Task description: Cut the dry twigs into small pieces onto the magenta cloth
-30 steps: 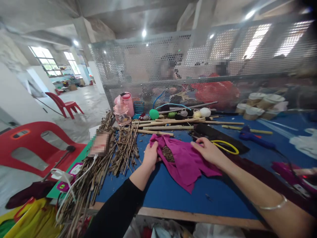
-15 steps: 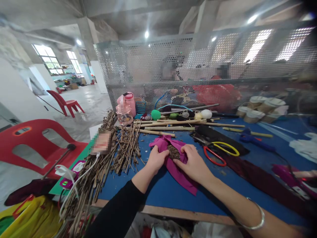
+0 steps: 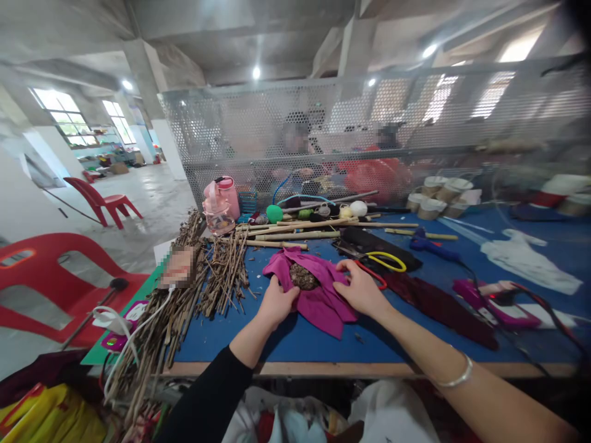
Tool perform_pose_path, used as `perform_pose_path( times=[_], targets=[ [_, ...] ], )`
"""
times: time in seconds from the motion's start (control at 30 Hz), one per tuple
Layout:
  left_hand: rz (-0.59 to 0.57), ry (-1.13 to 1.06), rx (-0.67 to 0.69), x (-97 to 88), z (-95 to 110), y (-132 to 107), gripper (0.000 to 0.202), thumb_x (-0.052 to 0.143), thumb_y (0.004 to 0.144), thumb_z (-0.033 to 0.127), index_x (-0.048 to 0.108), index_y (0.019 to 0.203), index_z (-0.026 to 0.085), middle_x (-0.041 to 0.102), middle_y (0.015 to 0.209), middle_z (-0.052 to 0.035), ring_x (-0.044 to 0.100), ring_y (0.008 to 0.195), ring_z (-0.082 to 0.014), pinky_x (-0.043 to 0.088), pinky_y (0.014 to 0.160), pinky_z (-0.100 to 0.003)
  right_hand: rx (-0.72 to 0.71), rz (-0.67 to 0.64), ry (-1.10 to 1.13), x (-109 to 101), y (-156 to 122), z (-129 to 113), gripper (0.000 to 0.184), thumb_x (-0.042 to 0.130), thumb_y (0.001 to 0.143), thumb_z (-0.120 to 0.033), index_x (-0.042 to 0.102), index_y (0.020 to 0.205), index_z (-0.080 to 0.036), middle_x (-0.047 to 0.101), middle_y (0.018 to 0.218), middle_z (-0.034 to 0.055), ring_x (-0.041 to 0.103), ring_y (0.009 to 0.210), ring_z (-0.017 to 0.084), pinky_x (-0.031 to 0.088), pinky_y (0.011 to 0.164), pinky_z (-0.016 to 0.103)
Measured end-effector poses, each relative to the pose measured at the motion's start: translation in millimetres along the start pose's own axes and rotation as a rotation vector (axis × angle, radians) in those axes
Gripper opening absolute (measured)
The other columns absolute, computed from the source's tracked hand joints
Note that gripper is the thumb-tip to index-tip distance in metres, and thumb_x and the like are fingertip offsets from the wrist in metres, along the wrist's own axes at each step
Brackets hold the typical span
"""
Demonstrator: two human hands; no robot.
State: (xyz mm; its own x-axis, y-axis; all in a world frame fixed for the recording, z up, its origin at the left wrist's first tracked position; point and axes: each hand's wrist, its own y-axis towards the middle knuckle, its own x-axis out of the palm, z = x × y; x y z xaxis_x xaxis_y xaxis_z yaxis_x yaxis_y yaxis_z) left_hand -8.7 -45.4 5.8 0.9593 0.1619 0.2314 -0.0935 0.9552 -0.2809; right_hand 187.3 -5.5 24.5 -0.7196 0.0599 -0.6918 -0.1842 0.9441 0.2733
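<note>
A magenta cloth (image 3: 323, 307) lies partly opened out on the blue table, around a rough brown clump (image 3: 303, 277) that looks like dry plant matter. My left hand (image 3: 277, 303) pinches the cloth's left edge between thumb and fingers, close beside the clump. On the other side, my right hand (image 3: 362, 288) grips the cloth's right edge, thumb against fingers. Just beyond the right hand lie scissors (image 3: 385, 261) with one yellow and one red handle loop, partly on a black cloth (image 3: 383, 245).
Bundles of dry brown stalks (image 3: 224, 271) cover the table's left side. Bamboo sticks (image 3: 300, 235) and yarn balls (image 3: 274, 213) lie at the back, before a perforated metal screen (image 3: 258, 123). On the right are a blue glue gun (image 3: 431, 247), a dark red cloth (image 3: 438, 307) and paper cups (image 3: 431, 208).
My right hand has moved away from the clump to the cloth's right edge. The cloth is spread wider and more of the clump shows. The camera view has turned right.
</note>
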Motion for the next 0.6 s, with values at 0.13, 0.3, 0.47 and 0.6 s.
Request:
perform_pose_path(
  times=[0.13, 0.3, 0.47, 0.6],
  targets=[
    [-0.017, 0.01, -0.015, 4.0, 17.8, -0.4, 0.044, 0.059, 0.063, 0.014, 0.046, 0.105, 0.02, 0.06, 0.073, -0.0013, 0.056, 0.053, -0.0111, 0.048, 0.051, -0.024, 0.115, -0.064, 0.08, -13.5, 13.4, 15.9, 0.021, 0.049, 0.062, -0.016, 0.044, 0.082, -0.02, 0.055, 0.076, -0.0013, 0.054, 0.071, 0.014, 0.042, 0.066, 0.023],
    [-0.025, 0.141, -0.06, -14.4, 39.1, -10.7, 0.039, 0.052, 0.06, 0.012, 0.052, 0.098, 0.019, 0.056, 0.062, 0.0015, 0.048, 0.044, -0.0075, 0.042, 0.043, -0.019, 0.131, -0.275, -0.266, -44.3, 15.5, 29.8, 0.021, 0.05, 0.056, -0.008, 0.051, 0.074, -0.019, 0.053, 0.063, -0.0033, 0.048, 0.057, 0.012, 0.033, 0.05, 0.02],
    [-0.037, 0.308, -0.154, -41.5, 36.8, -14.8, 0.039, 0.055, 0.059, 0.014, 0.051, 0.097, 0.018, 0.054, 0.054, 0.0035, 0.047, 0.041, -0.0087, 0.039, 0.042, -0.019, 0.098, -0.417, -0.328, -52.4, 23.4, 30.8, 0.01, 0.063, 0.055, -0.016, 0.056, 0.061, -0.02, 0.056, 0.057, -0.0025, 0.05, 0.053, 0.014, 0.031, 0.048, 0.022],
    [0.014, 0.491, -0.05, -49.9, 34.8, -1.1, 0.026, 0.057, 0.066, 0.026, 0.057, 0.09, 0.016, 0.059, 0.06, -0.0011, 0.053, 0.047, -0.0132, 0.042, 0.047, -0.023, 0.01, -0.361, -0.419, -26.3, 60.9, 15.0, 0.031, 0.043, 0.082, -0.038, 0.061, 0.063, -0.02, 0.065, 0.071, 0.0056, 0.059, 0.069, 0.018, 0.037, 0.059, 0.024]
  ],
)
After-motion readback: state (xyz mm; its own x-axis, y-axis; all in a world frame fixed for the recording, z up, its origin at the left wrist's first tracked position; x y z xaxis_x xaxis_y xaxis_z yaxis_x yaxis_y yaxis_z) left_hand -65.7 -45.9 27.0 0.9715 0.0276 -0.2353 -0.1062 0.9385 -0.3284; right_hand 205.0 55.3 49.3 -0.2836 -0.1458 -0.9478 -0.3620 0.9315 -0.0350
